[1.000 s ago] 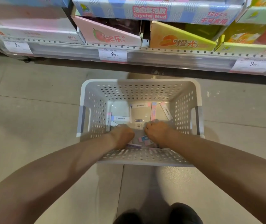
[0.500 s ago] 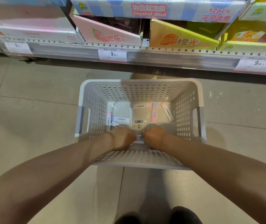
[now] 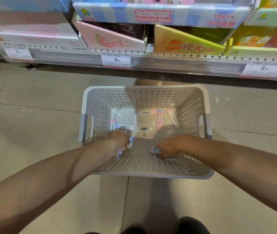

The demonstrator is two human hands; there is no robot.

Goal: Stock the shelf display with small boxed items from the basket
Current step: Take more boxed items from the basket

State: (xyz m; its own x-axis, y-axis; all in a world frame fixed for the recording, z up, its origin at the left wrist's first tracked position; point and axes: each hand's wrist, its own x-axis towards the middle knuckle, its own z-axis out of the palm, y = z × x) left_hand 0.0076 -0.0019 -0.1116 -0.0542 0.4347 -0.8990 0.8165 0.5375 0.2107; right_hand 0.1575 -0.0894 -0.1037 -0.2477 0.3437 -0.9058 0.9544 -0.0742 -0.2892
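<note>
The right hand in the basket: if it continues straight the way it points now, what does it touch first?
Probably the small pink-and-blue box just beyond the right hand, low inside the basket; depth is unclear.

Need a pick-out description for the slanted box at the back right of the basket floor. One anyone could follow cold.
Start at the perforated grey basket on the floor tiles below the shelf. On its floor, near the far right corner, lies a slim white box with a pink end and a barcode. Unlike the upright pink box just left of it, it lies slanted.
</note>
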